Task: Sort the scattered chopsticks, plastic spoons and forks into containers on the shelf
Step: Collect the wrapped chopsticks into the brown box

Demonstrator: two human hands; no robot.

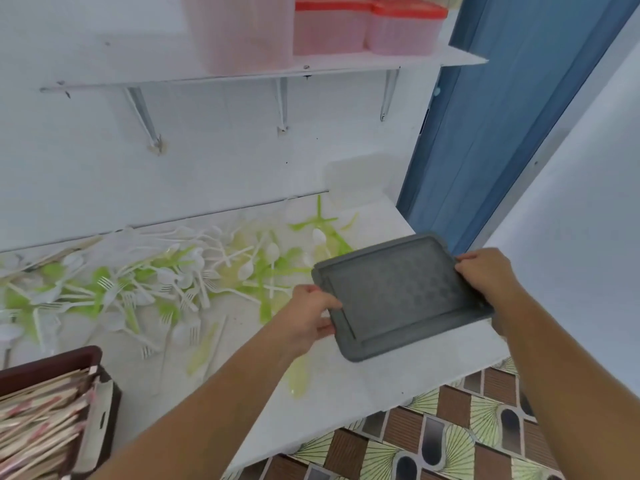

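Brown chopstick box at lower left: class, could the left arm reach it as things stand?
Probably yes, but not freely: the left grip holds the grey tray with the right grip. Nothing shows between it and the brown box; it must let go first.

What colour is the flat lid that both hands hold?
The lid is dark grey, with a faint textured centre; the head view shows it.

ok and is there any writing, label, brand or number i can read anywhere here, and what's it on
No text in this view can be read.
Paper chopstick sleeves in the brown box: pink-red printed marks, too blurred to read.
Grey tray: only a raised pattern, no letters visible.
Pink containers with red lids: no label shows.
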